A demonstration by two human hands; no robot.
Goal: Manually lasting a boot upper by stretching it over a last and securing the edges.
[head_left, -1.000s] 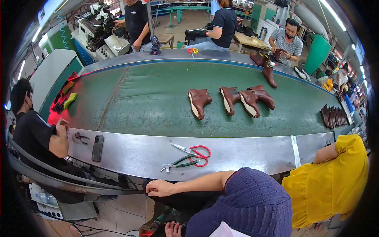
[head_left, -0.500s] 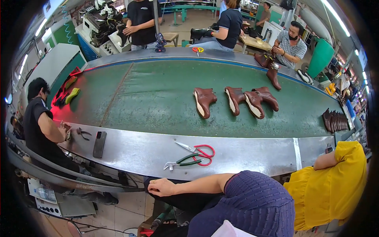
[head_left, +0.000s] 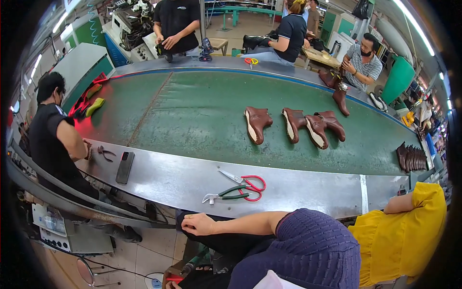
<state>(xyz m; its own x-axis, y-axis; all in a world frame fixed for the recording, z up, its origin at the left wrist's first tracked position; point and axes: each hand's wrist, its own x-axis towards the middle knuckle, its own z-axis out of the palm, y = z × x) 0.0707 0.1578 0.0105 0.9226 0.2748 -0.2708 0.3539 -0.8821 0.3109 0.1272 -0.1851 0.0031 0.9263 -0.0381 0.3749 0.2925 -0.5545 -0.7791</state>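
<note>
Head view: the only lettering I notice is a pale mark across the black shirt [head_left: 177, 24] of a co-worker beyond the belt, too small to read from where I stand. Nearer, the wearer's purple top [head_left: 317, 245] is a ribbed, textured knit, and from its sleeve the right hand [head_left: 199, 224] lies on dark trousers [head_left: 221, 241], fingers bent and close together; I cannot tell whether they pinch the cloth. Just a bit of the left hand [head_left: 173, 285] shows at the lower edge, by something red, its fingers too cut off to judge. Close to the right hand, on the scuffed, shiny metal ledge [head_left: 159, 178], lie green-handled pincers [head_left: 226, 197] with a hooked metal head, and scissors [head_left: 238, 179] with big red loops, the handles overlapping. Further left are a flat dark phone [head_left: 125, 167] and splayed pliers [head_left: 106, 153]. Past the ledge, on the worn green belt [head_left: 202, 120], four smooth brown boots [head_left: 258, 126] lie tipped over, pale soles showing on some, three crowded together and one apart. A yellow blouse [head_left: 402, 236] with a gathered seam sits at the right.
</note>
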